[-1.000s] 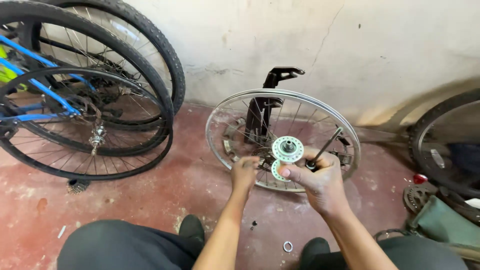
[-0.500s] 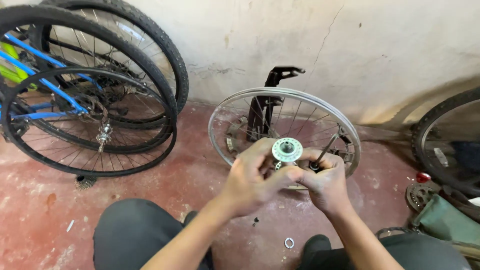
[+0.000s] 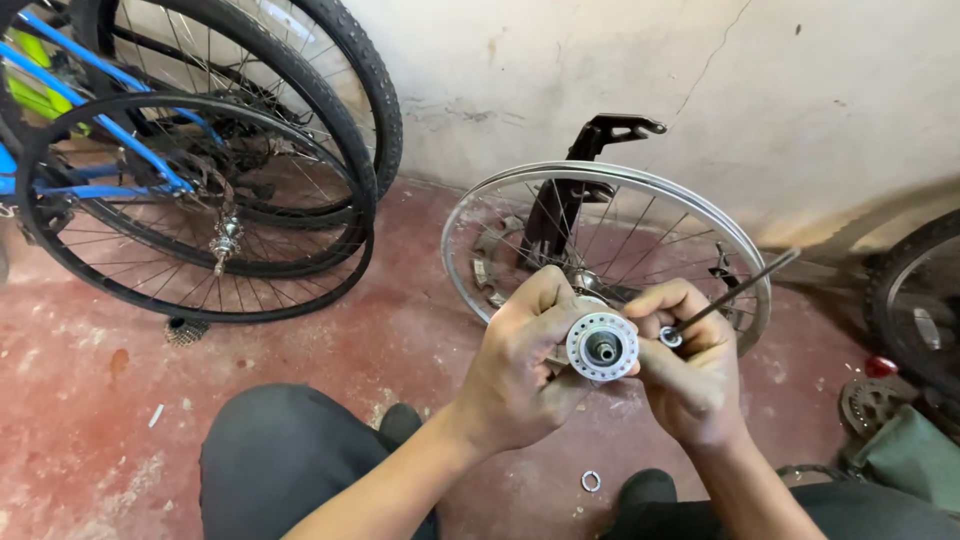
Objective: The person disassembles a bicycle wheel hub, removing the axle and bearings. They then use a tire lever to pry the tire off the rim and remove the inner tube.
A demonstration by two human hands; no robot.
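Centre of frame: your left hand point(image 3: 520, 370) has fingers wrapped tight round a silver hub point(image 3: 602, 347), flange face turned up toward you, bore open and showing dark. No axle sits in it.

Just right of the hub, your right hand point(image 3: 690, 375) is curled shut on a thin axle rod point(image 3: 735, 292) that runs off toward the upper right. A small nut or cone point(image 3: 670, 337) rides at its near end, pinched by your fingertips, close beside the flange.

Judged from this: hub is off any wheel and stripped of its axle; rod and hub are apart, so joining them is not yet done. Whether bearings are seated in the bore cannot be told.

Lower centre, a loose washer point(image 3: 591, 481) lies on the red floor point(image 3: 330, 330). A bare spoked rim point(image 3: 610, 180) stands behind your hands.
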